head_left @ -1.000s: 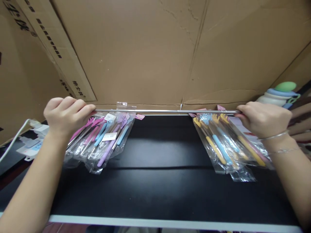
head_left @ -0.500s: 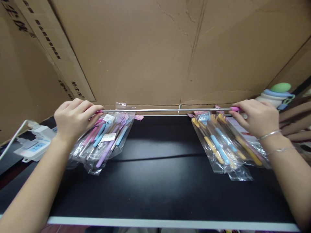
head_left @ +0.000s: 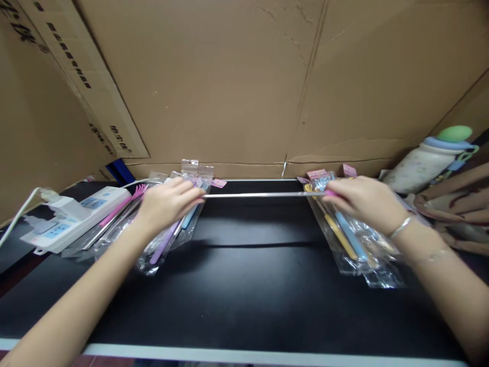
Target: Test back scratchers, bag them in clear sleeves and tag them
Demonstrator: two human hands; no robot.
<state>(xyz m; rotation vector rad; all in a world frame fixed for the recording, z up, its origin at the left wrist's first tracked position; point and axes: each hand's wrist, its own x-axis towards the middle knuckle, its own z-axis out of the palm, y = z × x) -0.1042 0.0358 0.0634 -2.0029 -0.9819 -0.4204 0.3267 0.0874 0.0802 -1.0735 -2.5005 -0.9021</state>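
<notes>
A thin metal telescopic back scratcher [head_left: 260,195] stretches level above the black table [head_left: 244,306], its pink ends inside my two hands. My left hand [head_left: 168,204] is closed around the left end, above bagged back scratchers [head_left: 166,242] in purple, blue and pink. My right hand [head_left: 362,204] grips the pink right end [head_left: 330,193], over a second group of bagged back scratchers [head_left: 340,237] in yellow and blue. Fingers hide most of both ends. The rod casts a dark shadow on the tabletop.
A white power strip [head_left: 84,214] with plugs lies at the left, beside a pink back scratcher [head_left: 118,208]. At the right, a white bottle [head_left: 424,165] with a green top leans near a brown fabric item [head_left: 458,204]. Cardboard [head_left: 229,92] walls off the back.
My hands have moved toward each other, and the metal rod between them is shorter. It sits slightly lower. More of the power strip and bottle shows.
</notes>
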